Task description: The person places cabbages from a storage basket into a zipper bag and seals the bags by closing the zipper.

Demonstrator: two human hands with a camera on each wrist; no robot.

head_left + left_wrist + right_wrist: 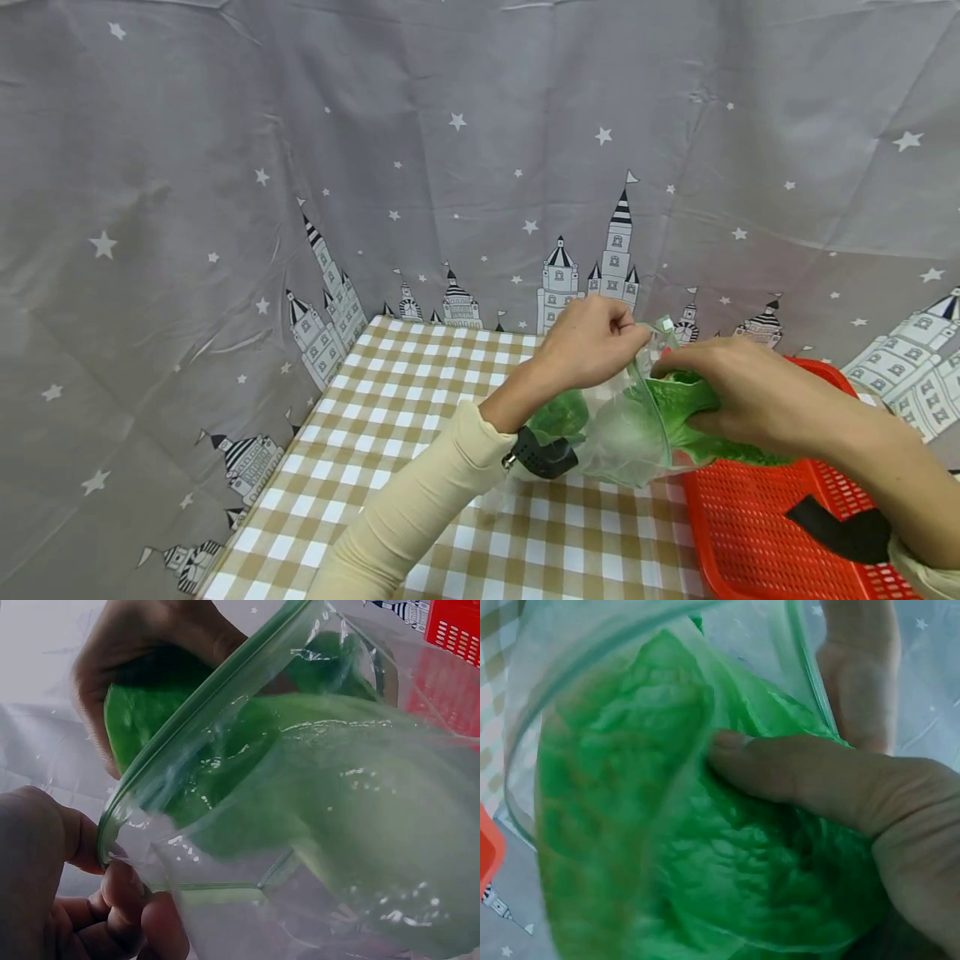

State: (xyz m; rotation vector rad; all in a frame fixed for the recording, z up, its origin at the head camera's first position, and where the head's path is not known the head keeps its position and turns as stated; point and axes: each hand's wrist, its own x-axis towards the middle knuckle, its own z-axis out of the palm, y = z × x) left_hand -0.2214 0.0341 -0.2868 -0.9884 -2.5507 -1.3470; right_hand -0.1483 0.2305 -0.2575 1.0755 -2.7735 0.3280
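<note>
A clear zip bag (622,433) with a green closure strip hangs between both hands, its mouth spread toward the right. My left hand (592,342) pinches the bag's rim at the upper corner; the left wrist view shows thumb and fingers on the strip. My right hand (757,396) grips leafy green lettuce (686,408) at the bag's mouth. Part of the lettuce is inside the bag, its pale stalk end (375,772) showing through the plastic. In the right wrist view the thumb (795,772) presses on the crinkled leaf (757,877). The right fingers are mostly hidden behind the leaves.
A red perforated plastic basket (750,525) stands at the right, below the right forearm. Another green leafy piece (562,414) shows beside the left wrist. A brown-and-white checked cloth (420,392) covers the table. Behind it hangs a grey curtain (480,167) with castles and stars.
</note>
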